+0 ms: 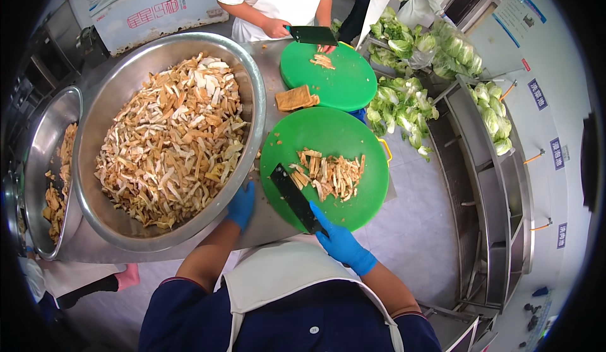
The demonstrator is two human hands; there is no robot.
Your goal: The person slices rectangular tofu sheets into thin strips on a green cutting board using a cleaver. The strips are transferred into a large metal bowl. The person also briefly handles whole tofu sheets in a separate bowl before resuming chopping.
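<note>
While right hand [341,243] grips cleaver [295,199] | left hand [242,205] clasps steel basin [255,93] rim | sweep tofu strips [331,175] low, blade flat.

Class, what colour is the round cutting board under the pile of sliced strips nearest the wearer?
Bright green cutting board, seen clearly in the head view.

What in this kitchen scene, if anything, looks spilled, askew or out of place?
Leafy greens lie heaped loose on the tiled floor beside the table, which is odd for food. The cut strips sit tidily on the green board, and the big bowl is not overflowing.
</note>
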